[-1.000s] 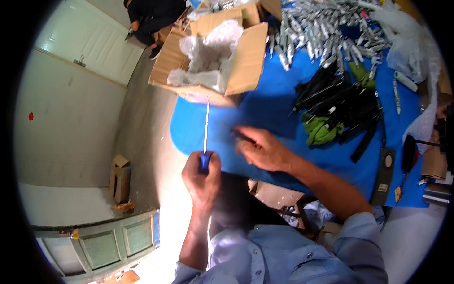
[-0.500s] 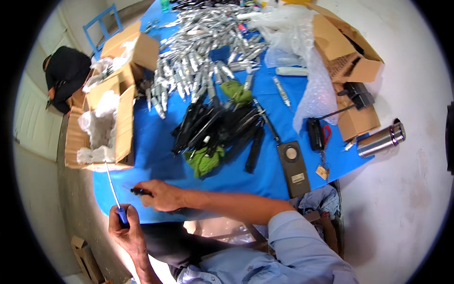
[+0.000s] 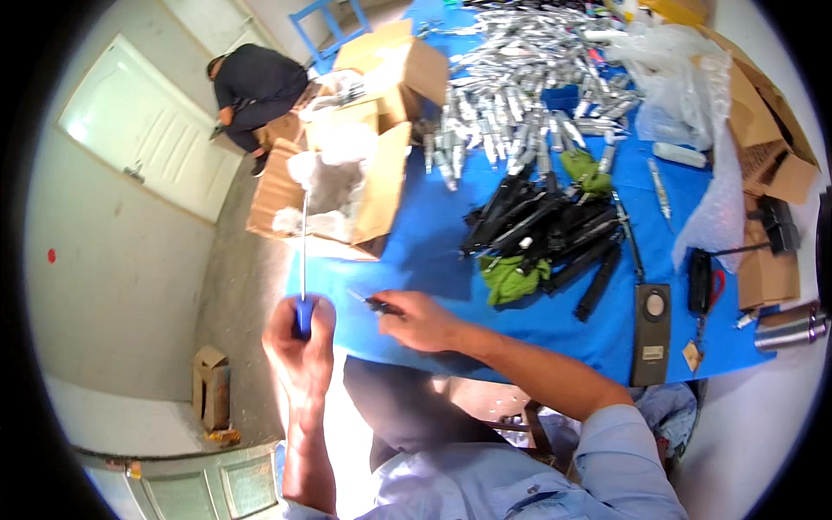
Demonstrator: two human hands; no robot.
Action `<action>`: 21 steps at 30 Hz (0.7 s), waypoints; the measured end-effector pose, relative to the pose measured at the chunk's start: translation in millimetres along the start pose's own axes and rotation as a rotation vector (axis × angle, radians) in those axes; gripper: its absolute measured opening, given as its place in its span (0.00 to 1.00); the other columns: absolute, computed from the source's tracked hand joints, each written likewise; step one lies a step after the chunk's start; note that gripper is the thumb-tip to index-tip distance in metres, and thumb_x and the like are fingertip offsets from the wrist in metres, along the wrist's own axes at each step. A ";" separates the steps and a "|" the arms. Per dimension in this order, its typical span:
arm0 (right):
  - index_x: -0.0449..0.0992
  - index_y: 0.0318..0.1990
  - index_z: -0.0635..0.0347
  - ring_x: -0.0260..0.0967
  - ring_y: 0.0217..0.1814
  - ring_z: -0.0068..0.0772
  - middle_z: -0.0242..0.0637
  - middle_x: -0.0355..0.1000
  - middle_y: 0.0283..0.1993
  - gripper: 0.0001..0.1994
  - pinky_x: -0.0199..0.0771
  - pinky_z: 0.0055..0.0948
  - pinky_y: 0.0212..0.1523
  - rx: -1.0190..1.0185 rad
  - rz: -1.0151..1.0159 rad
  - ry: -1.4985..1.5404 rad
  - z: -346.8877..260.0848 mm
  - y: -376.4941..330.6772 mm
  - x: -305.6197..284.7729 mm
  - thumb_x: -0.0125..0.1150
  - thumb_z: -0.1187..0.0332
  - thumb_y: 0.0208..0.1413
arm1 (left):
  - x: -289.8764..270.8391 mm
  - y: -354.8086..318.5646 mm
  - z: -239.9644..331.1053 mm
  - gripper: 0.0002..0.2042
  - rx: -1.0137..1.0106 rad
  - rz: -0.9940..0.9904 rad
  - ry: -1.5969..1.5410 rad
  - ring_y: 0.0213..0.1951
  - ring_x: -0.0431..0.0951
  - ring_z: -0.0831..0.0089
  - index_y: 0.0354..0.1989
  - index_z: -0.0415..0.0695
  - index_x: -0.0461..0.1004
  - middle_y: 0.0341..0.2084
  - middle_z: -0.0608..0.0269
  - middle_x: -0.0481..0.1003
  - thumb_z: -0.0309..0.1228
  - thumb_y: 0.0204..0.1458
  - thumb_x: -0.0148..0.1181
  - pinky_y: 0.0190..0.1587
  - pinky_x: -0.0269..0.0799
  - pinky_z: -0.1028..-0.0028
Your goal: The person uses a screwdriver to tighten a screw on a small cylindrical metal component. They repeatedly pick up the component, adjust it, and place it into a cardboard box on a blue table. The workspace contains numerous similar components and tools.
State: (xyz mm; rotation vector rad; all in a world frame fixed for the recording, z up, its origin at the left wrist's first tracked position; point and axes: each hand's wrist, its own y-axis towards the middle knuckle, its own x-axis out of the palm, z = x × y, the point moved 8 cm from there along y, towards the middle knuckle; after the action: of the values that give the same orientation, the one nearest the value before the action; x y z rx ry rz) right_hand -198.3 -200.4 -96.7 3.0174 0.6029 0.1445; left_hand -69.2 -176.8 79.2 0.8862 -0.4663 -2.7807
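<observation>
Head view. Left hand [image 3: 299, 347]: clenched round the blue handle of a screwdriver [image 3: 302, 310], shaft pointing away from the body. Its tip overlaps the carton [image 3: 394, 191] in view; cannot tell whether it touches. Right hand [image 3: 420, 321]: fingers grasping a small black tool [image 3: 380, 306] with a thin pale end, over the near edge of the blue bench [image 3: 420, 264]. Exact kind of tool unclear. The two tools are apart, side by side in front of the body.

Carton has its flaps up, pale wrap [image 3: 347, 178] inside. To the right on the bench: heap of silver pieces [image 3: 507, 100] at the back, black pieces [image 3: 555, 217] in front, green cloth [image 3: 511, 279] at their near side, then a grey meter [image 3: 652, 334].

Step in hand (judged): tools held up, one per hand; no contact between them visible. Next move (judged): any approach of one tool to the other calls for a steady screwdriver and clearance between its shaft and the carton.
</observation>
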 end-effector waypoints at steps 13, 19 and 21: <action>0.73 0.59 0.66 0.68 0.27 0.20 0.33 0.75 0.36 0.17 0.69 0.24 0.25 0.167 -0.073 0.199 -2.5 -7.0 -0.9 0.54 0.70 0.65 | 4.4 144.1 3.0 0.16 0.236 0.079 0.354 0.24 0.64 0.75 0.34 0.35 0.76 0.19 0.60 0.68 0.39 0.59 0.65 0.29 0.66 0.69; 0.73 0.49 0.66 0.67 0.24 0.19 0.34 0.74 0.33 0.10 0.67 0.23 0.22 0.210 -0.069 0.294 -3.0 -4.8 -10.3 0.52 0.69 0.67 | -16.9 51.9 0.0 0.15 0.046 0.059 0.085 0.28 0.69 0.79 0.36 0.35 0.78 0.23 0.67 0.73 0.37 0.61 0.66 0.32 0.67 0.76; 0.74 0.41 0.66 0.65 0.21 0.19 0.34 0.72 0.28 0.10 0.65 0.22 0.21 0.209 -0.062 0.373 3.7 -5.7 -9.6 0.50 0.68 0.68 | -15.0 14.0 -35.0 0.16 -0.037 -0.002 -0.021 0.31 0.76 0.77 0.44 0.33 0.79 0.28 0.64 0.78 0.37 0.62 0.67 0.38 0.73 0.77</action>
State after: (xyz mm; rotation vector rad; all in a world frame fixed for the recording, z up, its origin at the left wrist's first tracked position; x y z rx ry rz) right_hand -209.0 -199.0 -101.6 3.1871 0.7824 0.6934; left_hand -35.4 -194.2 65.0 0.8512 -0.4163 -2.7932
